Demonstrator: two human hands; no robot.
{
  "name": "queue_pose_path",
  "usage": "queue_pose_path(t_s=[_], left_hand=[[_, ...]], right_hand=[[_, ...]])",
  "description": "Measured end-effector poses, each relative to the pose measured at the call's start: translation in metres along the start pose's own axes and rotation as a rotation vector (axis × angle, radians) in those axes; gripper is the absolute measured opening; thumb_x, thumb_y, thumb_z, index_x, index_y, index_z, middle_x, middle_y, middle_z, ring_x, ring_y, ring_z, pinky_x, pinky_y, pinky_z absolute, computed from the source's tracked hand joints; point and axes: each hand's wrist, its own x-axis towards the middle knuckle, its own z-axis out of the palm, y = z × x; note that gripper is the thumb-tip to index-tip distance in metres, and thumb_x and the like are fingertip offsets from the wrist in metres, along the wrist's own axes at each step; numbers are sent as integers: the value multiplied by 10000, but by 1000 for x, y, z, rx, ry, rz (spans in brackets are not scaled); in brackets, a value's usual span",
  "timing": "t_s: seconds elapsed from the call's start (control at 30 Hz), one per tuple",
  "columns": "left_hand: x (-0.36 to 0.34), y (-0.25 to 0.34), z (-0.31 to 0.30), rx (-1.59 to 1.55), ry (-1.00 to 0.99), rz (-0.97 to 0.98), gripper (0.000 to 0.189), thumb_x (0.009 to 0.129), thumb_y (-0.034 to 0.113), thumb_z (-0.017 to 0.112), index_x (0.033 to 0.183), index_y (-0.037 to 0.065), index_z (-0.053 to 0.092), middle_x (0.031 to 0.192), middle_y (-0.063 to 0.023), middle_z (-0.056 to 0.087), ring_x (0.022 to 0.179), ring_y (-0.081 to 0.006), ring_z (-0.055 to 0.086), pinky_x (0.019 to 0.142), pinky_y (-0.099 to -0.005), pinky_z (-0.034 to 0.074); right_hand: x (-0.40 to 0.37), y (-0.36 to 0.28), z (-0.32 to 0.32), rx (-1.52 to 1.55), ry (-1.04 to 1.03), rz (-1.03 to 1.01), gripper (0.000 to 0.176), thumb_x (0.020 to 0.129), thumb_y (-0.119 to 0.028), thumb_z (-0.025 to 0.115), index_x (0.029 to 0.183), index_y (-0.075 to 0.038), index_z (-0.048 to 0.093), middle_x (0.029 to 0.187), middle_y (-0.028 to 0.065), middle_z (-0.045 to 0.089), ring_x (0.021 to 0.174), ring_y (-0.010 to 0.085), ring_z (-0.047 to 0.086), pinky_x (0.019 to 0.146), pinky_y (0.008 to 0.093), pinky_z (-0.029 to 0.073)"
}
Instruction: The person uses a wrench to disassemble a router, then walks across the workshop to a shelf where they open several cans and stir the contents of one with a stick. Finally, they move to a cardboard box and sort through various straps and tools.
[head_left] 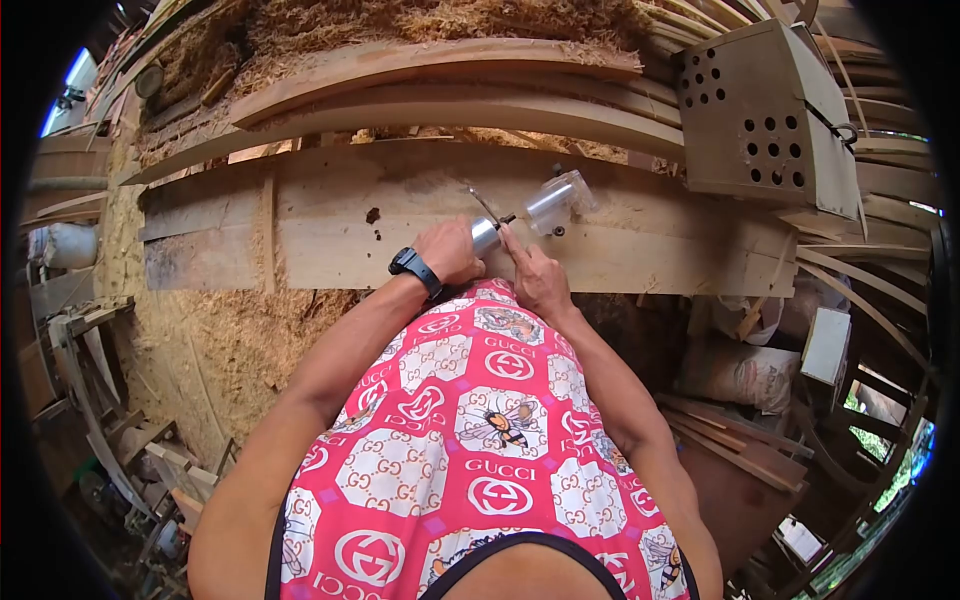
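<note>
While the left hand (448, 252) grasps a silver cylinder (485, 237) at frame centre, the right hand (541, 280) grips a slim metal tool (481, 203) at its end, clear cylinder (560, 203) lying just right on the table (670, 235).

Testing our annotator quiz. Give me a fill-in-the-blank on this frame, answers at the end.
1. The hand on the silver cylinder, with the watch at its wrist, is the ____ one.
2. In the picture, the box lies to the ____ of the silver cylinder.
3. The box's holes are ____ in shape.

Answers: left; right; round.
</note>
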Motion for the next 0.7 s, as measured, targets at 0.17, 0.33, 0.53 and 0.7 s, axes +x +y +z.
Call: queue_pose_path(t_s=[0.17, 0.33, 0.53, 0.7], left_hand=[[2, 1, -1, -33, -10, -33, 496, 702, 215, 753, 1103, -56, 643, 1006, -296, 714, 943, -449, 698, 819, -495, 571], [2, 4, -6, 10, -15, -22, 488, 705, 208, 744, 1102, -57, 643, 993, -288, 719, 929, -444, 705, 806, -492, 576], [4, 2, -5, 10, -57, -40, 539, 736, 242, 785, 1156, -47, 611, 1046, -262, 725, 986, -405, 711, 853, -475, 572], [0, 1, -1, 22, -2, -5, 479, 720, 216, 743, 1103, -51, 635, 1004, -282, 719, 954, -422, 707, 833, -481, 572]], right_hand=[[4, -17, -12, 59, 110, -54, 708, 913, -29, 530, 1571, -256, 403, 832, 184, 586, 670, 421, 645, 608, 534, 539], [5, 3, 3, -16, 5, -37, 765, 896, -41, 540, 1599, -272, 345, 828, 189, 579, 657, 420, 647, 599, 530, 549], [7, -10, -8, 54, 78, -54, 769, 896, -58, 561, 1601, -271, 340, 859, 203, 609, 693, 418, 666, 627, 529, 559], [4, 0, 2, -35, -52, 23, 736, 917, -63, 528, 1597, -278, 345, 877, 217, 623, 713, 429, 672, 654, 549, 559]])
